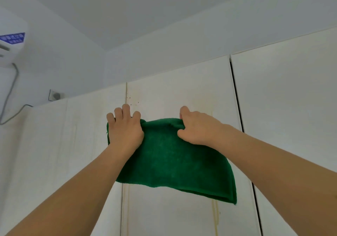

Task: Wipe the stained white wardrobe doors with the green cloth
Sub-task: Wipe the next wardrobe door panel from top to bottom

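I am looking up at the white wardrobe doors (182, 93), which are running out of frame at the bottom and on both sides, so I cannot see their full height. A yellowish drip streak (215, 215) is running down the middle door, partly hidden behind the green cloth (171, 155), and a few small dark specks (131, 101) are sitting near that door's top left edge.

The green cloth is hanging flat against the middle door, its top edge bunched between both hands and its lower right corner drooping lowest. It is covering whatever stain lies behind it.

My left hand (125, 128) is pressing the cloth's top left corner to the door, its fingers (125, 111) spread wide and reaching above the cloth onto the bare panel. My right hand (196, 128) is gripping the top right edge, its fingers curled into the fold and mostly hidden.

At the far left an air conditioner (9, 53) is cut off by the frame; its blue label (12, 38) is carrying white writing too blurred to read. A wall socket (54, 95) is sitting just above the wardrobe top.
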`<state>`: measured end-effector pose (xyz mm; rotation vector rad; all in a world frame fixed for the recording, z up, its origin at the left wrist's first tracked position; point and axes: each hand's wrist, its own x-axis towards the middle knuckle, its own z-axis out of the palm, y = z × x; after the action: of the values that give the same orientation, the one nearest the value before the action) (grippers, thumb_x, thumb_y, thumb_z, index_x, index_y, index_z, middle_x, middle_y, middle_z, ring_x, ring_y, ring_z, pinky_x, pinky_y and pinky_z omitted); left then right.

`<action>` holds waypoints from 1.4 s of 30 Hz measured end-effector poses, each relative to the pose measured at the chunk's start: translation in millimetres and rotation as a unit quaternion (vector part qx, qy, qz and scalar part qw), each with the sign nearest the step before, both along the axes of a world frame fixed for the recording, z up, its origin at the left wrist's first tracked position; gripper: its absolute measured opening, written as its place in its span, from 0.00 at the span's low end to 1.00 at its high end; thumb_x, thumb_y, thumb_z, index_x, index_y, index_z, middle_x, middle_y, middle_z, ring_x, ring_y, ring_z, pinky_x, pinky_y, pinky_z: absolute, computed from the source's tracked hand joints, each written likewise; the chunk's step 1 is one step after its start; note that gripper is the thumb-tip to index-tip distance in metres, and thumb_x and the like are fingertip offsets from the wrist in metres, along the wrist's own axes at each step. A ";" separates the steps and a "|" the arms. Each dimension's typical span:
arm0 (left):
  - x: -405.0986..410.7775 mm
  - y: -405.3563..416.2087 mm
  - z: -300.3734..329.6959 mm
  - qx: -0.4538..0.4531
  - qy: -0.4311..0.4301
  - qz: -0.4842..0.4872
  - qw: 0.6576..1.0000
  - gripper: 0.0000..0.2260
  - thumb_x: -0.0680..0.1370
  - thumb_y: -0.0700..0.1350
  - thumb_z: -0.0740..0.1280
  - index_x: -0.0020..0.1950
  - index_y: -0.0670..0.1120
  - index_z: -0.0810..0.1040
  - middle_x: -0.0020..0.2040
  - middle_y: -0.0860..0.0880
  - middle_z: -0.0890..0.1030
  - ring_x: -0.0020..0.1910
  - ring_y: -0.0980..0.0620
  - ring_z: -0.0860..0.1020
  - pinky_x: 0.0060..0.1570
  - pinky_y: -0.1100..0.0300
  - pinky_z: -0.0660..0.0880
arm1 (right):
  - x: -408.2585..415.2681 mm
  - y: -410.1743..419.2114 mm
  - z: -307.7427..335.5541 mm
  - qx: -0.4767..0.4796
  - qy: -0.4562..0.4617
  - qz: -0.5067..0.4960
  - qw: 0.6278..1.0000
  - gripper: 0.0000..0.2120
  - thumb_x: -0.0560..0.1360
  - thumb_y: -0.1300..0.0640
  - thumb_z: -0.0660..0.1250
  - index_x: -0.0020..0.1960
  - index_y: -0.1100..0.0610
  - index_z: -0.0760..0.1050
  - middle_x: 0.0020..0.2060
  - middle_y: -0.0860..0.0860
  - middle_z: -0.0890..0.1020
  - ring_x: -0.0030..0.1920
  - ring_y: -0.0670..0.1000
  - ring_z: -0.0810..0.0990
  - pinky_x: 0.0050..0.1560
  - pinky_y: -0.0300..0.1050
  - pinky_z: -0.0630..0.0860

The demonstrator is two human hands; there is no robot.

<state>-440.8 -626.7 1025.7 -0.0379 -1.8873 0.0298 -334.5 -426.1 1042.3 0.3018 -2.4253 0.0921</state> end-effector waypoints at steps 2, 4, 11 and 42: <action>-4.4 3.5 -3.9 0.032 -0.028 0.029 0.999 0.12 0.73 0.38 0.60 0.55 0.45 0.74 0.58 0.43 0.66 0.55 0.42 0.63 0.49 0.51 0.54 | -3.4 -6.8 12.0 0.029 0.024 0.003 0.999 0.13 0.79 0.58 0.59 0.62 0.59 0.67 0.43 0.52 0.73 0.42 0.51 0.74 0.38 0.47 0.71; -7.7 -1.4 -3.3 0.039 -0.025 0.058 0.997 0.10 0.76 0.38 0.60 0.55 0.46 0.75 0.51 0.46 0.69 0.51 0.45 0.67 0.48 0.53 0.58 | -8.3 -12.1 23.7 0.050 0.018 -0.022 0.998 0.13 0.76 0.62 0.59 0.60 0.60 0.71 0.51 0.54 0.74 0.49 0.54 0.74 0.46 0.48 0.75; -15.0 -36.8 35.2 0.271 -0.023 -0.146 0.951 0.04 0.78 0.36 0.61 0.49 0.42 0.74 0.38 0.48 0.74 0.34 0.51 0.71 0.32 0.58 0.67 | -20.9 -31.3 51.2 0.048 0.069 -0.205 0.975 0.10 0.74 0.66 0.59 0.36 0.56 0.66 0.35 0.50 0.70 0.32 0.49 0.67 0.30 0.41 0.61; -154.0 -17.3 139.0 0.041 0.064 -0.320 0.944 0.29 0.86 0.56 0.44 0.83 0.43 0.44 0.83 0.44 0.45 0.82 0.45 0.43 0.80 0.45 0.41 | -155.7 -102.0 62.8 0.129 0.388 -0.299 0.862 0.14 0.77 0.57 0.59 0.61 0.57 0.72 0.56 0.56 0.71 0.55 0.57 0.71 0.55 0.50 0.65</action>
<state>-594.8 -644.0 1164.7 -0.5766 -1.6668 -0.4807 -490.2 -528.1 1105.0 -0.2756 -1.6143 -0.5373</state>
